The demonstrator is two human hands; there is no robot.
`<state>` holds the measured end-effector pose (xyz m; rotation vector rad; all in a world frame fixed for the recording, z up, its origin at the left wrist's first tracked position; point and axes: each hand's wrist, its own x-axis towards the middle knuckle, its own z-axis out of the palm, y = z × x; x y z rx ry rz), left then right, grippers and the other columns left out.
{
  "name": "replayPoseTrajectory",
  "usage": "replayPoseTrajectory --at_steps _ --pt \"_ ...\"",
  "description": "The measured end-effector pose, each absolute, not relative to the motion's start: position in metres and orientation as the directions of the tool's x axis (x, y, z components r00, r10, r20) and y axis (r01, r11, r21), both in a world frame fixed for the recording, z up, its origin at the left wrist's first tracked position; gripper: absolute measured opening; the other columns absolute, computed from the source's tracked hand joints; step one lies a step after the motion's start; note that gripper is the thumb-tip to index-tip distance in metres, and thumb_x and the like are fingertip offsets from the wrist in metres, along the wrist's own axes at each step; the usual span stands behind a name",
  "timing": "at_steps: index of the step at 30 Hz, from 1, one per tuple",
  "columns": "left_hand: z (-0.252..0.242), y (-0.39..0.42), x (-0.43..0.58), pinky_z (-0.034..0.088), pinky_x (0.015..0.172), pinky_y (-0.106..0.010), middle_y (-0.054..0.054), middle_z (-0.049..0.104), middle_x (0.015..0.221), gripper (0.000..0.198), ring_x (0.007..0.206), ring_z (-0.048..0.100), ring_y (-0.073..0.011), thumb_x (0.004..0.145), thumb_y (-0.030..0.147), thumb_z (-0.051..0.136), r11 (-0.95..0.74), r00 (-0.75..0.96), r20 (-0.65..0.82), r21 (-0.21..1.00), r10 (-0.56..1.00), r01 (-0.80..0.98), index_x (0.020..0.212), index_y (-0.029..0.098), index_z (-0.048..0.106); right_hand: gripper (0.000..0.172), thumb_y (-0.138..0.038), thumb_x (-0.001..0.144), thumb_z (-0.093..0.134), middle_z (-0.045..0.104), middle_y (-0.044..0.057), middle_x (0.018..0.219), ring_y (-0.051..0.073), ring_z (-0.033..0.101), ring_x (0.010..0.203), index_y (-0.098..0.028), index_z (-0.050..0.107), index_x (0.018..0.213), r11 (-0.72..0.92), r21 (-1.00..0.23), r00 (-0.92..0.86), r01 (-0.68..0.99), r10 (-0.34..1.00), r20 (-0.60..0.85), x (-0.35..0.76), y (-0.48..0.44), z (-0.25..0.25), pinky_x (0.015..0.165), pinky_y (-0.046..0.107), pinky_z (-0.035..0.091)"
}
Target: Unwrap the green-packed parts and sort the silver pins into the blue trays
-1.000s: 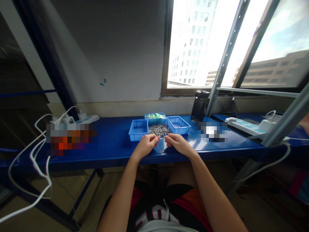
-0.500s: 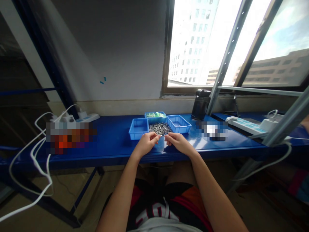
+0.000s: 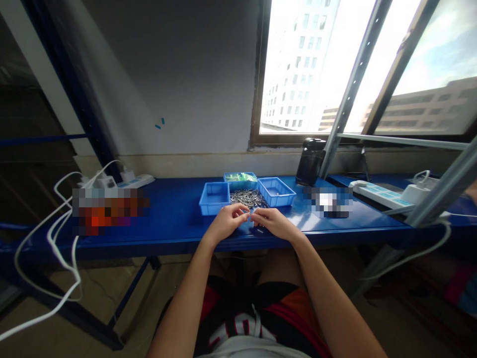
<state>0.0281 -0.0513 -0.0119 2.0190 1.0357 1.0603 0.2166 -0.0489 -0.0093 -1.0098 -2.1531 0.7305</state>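
Observation:
My left hand (image 3: pixel 231 221) and my right hand (image 3: pixel 269 219) meet over the front of the blue table (image 3: pixel 167 219), fingertips almost touching. Both are closed in a pinch; whatever lies between the fingers is too small to make out. Just beyond them a pile of small metal pieces, like screws or rivets (image 3: pixel 246 197), lies loose on the table. Around the pile stand three blue plastic bins: a left bin (image 3: pixel 215 207), a right bin (image 3: pixel 278 200) with a tiny piece inside, and a back bin (image 3: pixel 233 184) holding clear greenish plastic bags (image 3: pixel 241 177).
A black bottle-like container (image 3: pixel 310 161) stands by the window. White power strips with cables lie at the left (image 3: pixel 137 182) and right (image 3: pixel 383 195). Two blurred-out patches cover things on the table. A metal post (image 3: pixel 345 94) rises at the right.
My hands have drawn closer together, the right one shifting slightly left. The thin piece that showed at my left fingertips can no longer be made out clearly.

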Motion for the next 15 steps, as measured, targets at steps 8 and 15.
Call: replayPoseTrajectory --at_steps 8,15 --pt "-0.0077 -0.0559 0.0293 0.045 0.065 -0.023 -0.002 0.061 0.082 0.015 0.074 0.057 -0.0140 0.077 0.029 0.052 -0.544 0.331 0.447 0.779 0.831 0.312 0.079 0.016 0.056 0.034 -0.046 0.083 0.047 0.062 0.002 0.071 0.014 0.055 0.067 -0.016 0.062 0.088 0.515 -0.755 -0.451 0.406 0.832 0.324 0.2165 -0.0470 -0.0101 0.063 0.024 0.042" --pt "-0.0118 -0.0522 0.0290 0.041 0.057 -0.022 0.000 0.058 0.069 0.017 0.064 0.053 -0.0131 0.077 0.033 0.052 -0.505 0.343 0.391 0.784 0.854 0.361 0.079 0.016 0.055 0.032 -0.044 0.083 0.047 0.061 0.003 0.072 0.014 0.056 0.067 -0.015 0.061 0.084 0.507 -0.786 -0.451 0.353 0.828 0.332 0.2172 -0.0483 -0.0092 0.064 0.025 0.044"
